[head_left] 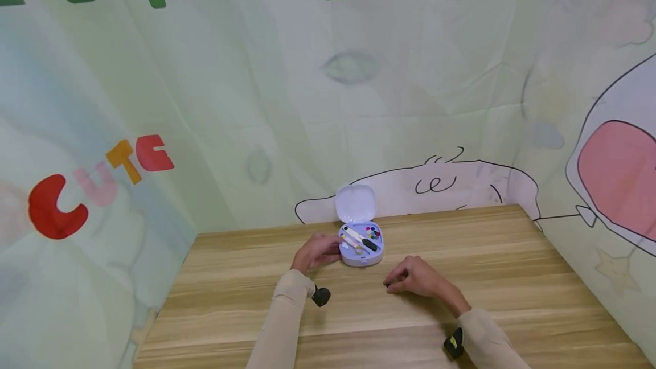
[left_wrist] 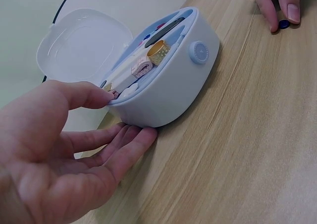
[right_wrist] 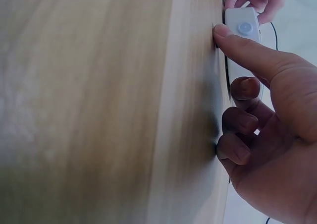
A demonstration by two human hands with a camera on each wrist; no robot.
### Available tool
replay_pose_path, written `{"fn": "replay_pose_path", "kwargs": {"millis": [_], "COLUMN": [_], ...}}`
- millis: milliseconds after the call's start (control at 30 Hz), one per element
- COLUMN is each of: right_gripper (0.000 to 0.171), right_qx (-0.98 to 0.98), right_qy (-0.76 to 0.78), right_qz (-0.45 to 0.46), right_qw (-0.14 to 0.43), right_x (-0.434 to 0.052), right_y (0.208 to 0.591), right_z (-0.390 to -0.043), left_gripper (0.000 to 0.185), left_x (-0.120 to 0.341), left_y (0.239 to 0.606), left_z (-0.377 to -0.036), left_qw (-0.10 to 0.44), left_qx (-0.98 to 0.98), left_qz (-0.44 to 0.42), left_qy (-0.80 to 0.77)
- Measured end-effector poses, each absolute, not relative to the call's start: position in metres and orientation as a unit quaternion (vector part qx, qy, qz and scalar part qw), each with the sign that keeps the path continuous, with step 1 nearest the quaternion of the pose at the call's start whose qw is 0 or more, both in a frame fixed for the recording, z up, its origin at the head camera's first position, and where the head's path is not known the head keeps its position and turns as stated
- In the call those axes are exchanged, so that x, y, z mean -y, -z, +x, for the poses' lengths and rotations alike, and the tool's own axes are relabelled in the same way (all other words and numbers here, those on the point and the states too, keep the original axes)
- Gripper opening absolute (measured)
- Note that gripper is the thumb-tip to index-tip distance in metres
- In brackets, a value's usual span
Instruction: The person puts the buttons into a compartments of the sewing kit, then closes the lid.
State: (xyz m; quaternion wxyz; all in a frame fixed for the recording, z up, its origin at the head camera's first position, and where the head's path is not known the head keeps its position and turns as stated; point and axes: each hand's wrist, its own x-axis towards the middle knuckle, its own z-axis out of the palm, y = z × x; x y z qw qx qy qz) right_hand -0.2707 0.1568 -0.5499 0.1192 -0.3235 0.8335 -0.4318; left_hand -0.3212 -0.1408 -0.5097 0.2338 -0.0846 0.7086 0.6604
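A light-blue sewing kit box stands on the table with its white lid raised. My left hand holds the box's left end, thumb at the rim and the other fingertips low against its side. Inside lie a rolled tape measure, a gold thimble, a dark-handled tool and several coloured bits. In front of the box and to its right, my right hand pinches a small dark blue button between thumb and index finger, close over the tabletop.
The wooden table meets a printed cloth backdrop right behind the raised lid. A black wrist camera sits at the left cuff and another camera at the right cuff.
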Motion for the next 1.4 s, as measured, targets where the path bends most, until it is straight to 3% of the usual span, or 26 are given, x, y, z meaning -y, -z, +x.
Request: {"fn": "replay_pose_path", "kwargs": {"millis": [433, 1400], "right_gripper": [0.004, 0.007], "right_qx": [-0.845, -0.844], "right_qy": [0.422, 0.421], "right_qz": [-0.311, -0.309], "right_qw": [0.107, 0.12], "right_x": [-0.1552, -0.1561], "right_y": [0.5513, 0.543], "right_z": [-0.2688, -0.2716], "left_gripper": [0.037, 0.038], "left_x": [0.1395, 0.1399], "left_y": [0.5087, 0.5066], "left_z": [-0.3196, -0.3187], "left_qw": [0.23, 0.232], "left_qx": [-0.713, -0.71], "left_qz": [-0.086, -0.085], "left_qy": [-0.656, -0.659]}}
